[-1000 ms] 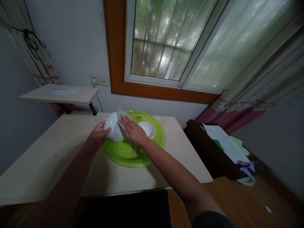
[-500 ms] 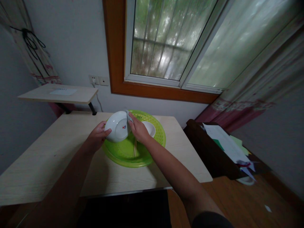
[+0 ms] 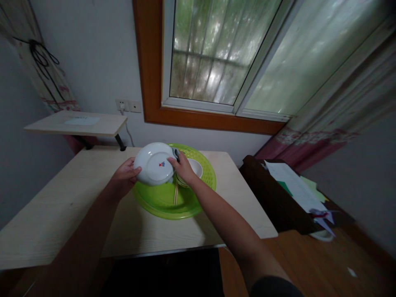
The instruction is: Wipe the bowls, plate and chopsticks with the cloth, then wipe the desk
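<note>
A white plate (image 3: 151, 167) is held tilted above the green tray, its underside with a small red and blue mark facing me. My left hand (image 3: 126, 175) grips its left rim, thumb on the near face. At the right rim, my right hand (image 3: 183, 167) is closed on a grey cloth (image 3: 176, 153), with its thumb against the plate. Most of the cloth is hidden behind the plate and fingers. White bowls (image 3: 196, 167) sit in the round green tray (image 3: 168, 210), partly behind my right hand. A pair of chopsticks (image 3: 175, 194) lies in the tray.
The tray rests on a pale wooden table (image 3: 93, 189). A small raised shelf (image 3: 77, 123) with a paper label stands at the back left. A dark cabinet (image 3: 272, 198) bearing papers is to the right of the table, below the window (image 3: 213, 57).
The plate has turned so that more of its underside faces me. My right hand has shifted slightly right and down with the cloth, most of which is now behind the plate.
</note>
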`<state>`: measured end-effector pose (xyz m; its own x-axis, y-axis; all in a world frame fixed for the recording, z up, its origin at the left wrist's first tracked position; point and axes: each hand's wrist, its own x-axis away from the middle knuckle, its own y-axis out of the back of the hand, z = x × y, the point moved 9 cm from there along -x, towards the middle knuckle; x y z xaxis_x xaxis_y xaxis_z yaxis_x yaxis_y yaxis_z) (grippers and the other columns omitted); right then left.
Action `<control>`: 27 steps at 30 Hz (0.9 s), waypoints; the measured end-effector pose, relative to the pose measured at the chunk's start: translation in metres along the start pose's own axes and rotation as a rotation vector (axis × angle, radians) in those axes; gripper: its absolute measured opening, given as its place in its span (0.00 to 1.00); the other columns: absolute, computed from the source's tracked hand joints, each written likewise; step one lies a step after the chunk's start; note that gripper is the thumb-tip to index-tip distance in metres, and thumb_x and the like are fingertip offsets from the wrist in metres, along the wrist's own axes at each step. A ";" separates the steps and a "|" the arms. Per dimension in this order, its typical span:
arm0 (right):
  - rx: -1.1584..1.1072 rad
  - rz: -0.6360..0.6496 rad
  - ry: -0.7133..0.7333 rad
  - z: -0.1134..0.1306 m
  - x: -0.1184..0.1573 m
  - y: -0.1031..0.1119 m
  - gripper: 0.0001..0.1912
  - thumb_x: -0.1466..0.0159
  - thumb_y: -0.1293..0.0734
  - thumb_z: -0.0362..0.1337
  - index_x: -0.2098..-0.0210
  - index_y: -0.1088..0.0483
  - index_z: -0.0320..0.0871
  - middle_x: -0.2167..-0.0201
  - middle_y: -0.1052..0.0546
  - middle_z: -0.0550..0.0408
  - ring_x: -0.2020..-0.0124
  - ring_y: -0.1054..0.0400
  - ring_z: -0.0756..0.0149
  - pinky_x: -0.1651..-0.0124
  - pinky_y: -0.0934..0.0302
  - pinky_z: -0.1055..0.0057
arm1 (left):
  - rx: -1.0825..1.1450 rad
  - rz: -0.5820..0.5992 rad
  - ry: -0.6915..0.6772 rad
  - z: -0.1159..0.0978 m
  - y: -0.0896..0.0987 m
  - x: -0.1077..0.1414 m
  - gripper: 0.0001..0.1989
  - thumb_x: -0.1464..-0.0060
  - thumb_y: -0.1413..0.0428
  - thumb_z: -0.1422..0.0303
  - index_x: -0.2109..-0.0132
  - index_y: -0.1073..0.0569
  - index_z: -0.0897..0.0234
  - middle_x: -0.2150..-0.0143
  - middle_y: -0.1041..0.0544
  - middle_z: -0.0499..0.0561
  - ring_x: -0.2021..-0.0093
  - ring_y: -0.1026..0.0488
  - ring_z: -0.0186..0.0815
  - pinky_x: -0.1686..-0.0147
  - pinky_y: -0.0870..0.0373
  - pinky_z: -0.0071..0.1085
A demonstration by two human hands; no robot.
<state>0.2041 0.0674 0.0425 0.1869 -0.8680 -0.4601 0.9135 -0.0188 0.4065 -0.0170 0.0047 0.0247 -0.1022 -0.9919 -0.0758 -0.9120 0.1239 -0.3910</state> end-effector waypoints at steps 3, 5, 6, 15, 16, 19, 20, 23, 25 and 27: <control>-0.002 -0.017 0.038 0.005 0.002 0.004 0.26 0.32 0.34 0.49 0.38 0.33 0.44 0.44 0.27 0.46 0.43 0.34 0.55 0.36 0.41 0.56 | -0.079 0.022 0.014 -0.007 -0.011 -0.004 0.31 0.58 0.28 0.65 0.46 0.28 0.64 0.60 0.20 0.53 0.65 0.23 0.37 0.68 0.29 0.27; 0.014 -0.010 0.070 0.009 0.003 0.006 0.27 0.32 0.34 0.48 0.36 0.35 0.46 0.41 0.28 0.45 0.40 0.35 0.54 0.34 0.43 0.55 | -0.155 0.047 0.005 -0.011 -0.018 -0.010 0.34 0.59 0.28 0.65 0.44 0.28 0.63 0.54 0.20 0.55 0.59 0.22 0.40 0.63 0.27 0.29; 0.026 -0.005 0.080 0.010 0.004 0.006 0.28 0.32 0.35 0.48 0.35 0.35 0.46 0.41 0.29 0.45 0.40 0.36 0.54 0.33 0.43 0.55 | -0.197 0.055 -0.004 -0.012 -0.020 -0.013 0.36 0.59 0.27 0.65 0.43 0.29 0.63 0.52 0.20 0.56 0.56 0.22 0.42 0.60 0.26 0.31; 0.123 0.069 0.130 0.019 -0.002 -0.005 0.29 0.30 0.35 0.46 0.32 0.38 0.47 0.41 0.29 0.44 0.40 0.34 0.54 0.34 0.42 0.54 | -0.508 0.006 -0.094 -0.016 -0.016 -0.039 0.33 0.59 0.28 0.60 0.47 0.26 0.65 0.49 0.22 0.57 0.50 0.25 0.48 0.53 0.28 0.39; 0.128 0.070 0.133 0.020 -0.003 -0.005 0.29 0.30 0.35 0.45 0.32 0.38 0.47 0.40 0.29 0.44 0.40 0.34 0.54 0.34 0.41 0.54 | -0.517 0.007 -0.100 -0.016 -0.016 -0.039 0.33 0.60 0.28 0.60 0.47 0.26 0.65 0.50 0.22 0.57 0.51 0.25 0.48 0.52 0.29 0.39; 0.156 0.061 0.157 0.024 -0.004 -0.003 0.29 0.29 0.36 0.45 0.32 0.39 0.46 0.38 0.30 0.43 0.37 0.36 0.54 0.33 0.43 0.54 | -0.561 0.007 -0.150 -0.020 -0.018 -0.041 0.32 0.61 0.28 0.60 0.48 0.26 0.65 0.51 0.22 0.55 0.51 0.25 0.46 0.51 0.30 0.38; 0.170 0.053 0.171 0.026 -0.004 -0.001 0.28 0.29 0.37 0.44 0.31 0.39 0.46 0.37 0.31 0.43 0.36 0.37 0.55 0.32 0.44 0.54 | -0.580 0.007 -0.171 -0.021 -0.019 -0.041 0.32 0.61 0.28 0.60 0.48 0.26 0.64 0.51 0.22 0.55 0.51 0.25 0.46 0.51 0.30 0.38; 0.228 0.033 0.256 0.040 -0.003 0.000 0.27 0.27 0.40 0.42 0.31 0.40 0.45 0.33 0.33 0.43 0.32 0.41 0.57 0.29 0.48 0.55 | -0.665 0.010 -0.212 -0.022 -0.024 -0.043 0.31 0.60 0.29 0.59 0.49 0.26 0.63 0.53 0.22 0.52 0.53 0.25 0.45 0.52 0.30 0.37; 0.287 0.065 0.349 0.054 0.001 -0.006 0.26 0.26 0.42 0.39 0.30 0.41 0.45 0.30 0.37 0.45 0.28 0.46 0.58 0.27 0.52 0.54 | -0.760 0.008 -0.210 -0.019 -0.028 -0.044 0.30 0.59 0.30 0.58 0.50 0.27 0.63 0.56 0.22 0.51 0.55 0.25 0.44 0.54 0.30 0.37; 0.352 0.150 0.459 0.068 0.008 -0.019 0.27 0.27 0.42 0.36 0.30 0.41 0.45 0.28 0.40 0.47 0.25 0.54 0.59 0.25 0.56 0.52 | -0.850 0.000 -0.197 -0.014 -0.031 -0.045 0.28 0.59 0.31 0.57 0.52 0.28 0.63 0.58 0.23 0.49 0.58 0.26 0.44 0.56 0.30 0.37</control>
<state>0.1638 0.0271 0.0847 0.5130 -0.5723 -0.6398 0.7051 -0.1441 0.6943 0.0102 0.0448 0.0526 -0.1033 -0.9591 -0.2635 -0.9072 -0.0177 0.4204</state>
